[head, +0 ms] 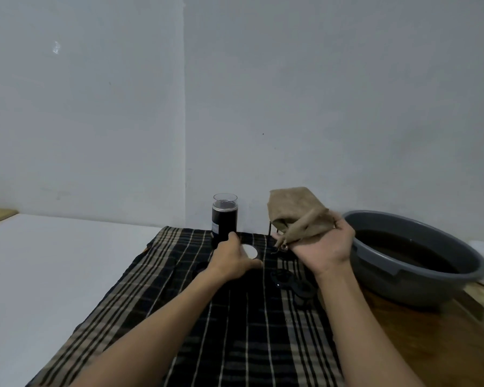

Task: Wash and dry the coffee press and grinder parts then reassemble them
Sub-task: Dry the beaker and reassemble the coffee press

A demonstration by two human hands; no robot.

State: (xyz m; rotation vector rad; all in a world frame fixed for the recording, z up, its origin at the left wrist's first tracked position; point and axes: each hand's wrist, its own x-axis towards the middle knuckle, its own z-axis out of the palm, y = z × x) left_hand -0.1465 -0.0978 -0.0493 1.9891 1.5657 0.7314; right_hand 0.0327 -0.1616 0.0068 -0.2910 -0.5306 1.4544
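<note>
a dark plaid cloth with tan and white stripes (pixel 235 344) is shown spread over a brown wooden surface (pixel 419 344), with the task's parts laid out upon it. a black cylindrical grinder body topped by a clear plastic cup (pixel 224 216) is seen standing upright at the far edge of the cloth, near the grey wall (pixel 319 93). the left hand (pixel 232 259) is laid palm down on the cloth just in front of that cylinder, its fingers loosely curved over something dark that cannot be made out; a small white round disc (pixel 250 251) is partly visible beside its fingers, and whether anything is gripped cannot be told. the right hand (pixel 323 247) is held raised, palm towards the camera, with its fingers curled round a crumpled tan drying cloth (pixel 294 216); a small metal part (pixel 283 247) is seen protruding from the lower edge of the cloth, near the thumb. black plastic ring-shaped parts (pixel 291 283) are seen lying on the plaid cloth below the right wrist, close together. a round grey plastic basin holding dark water (pixel 419 280) is placed on the wooden surface to the right, just beside the right hand. a pale flat area (pixel 53 275) is seen extending to the left of the cloth.
</note>
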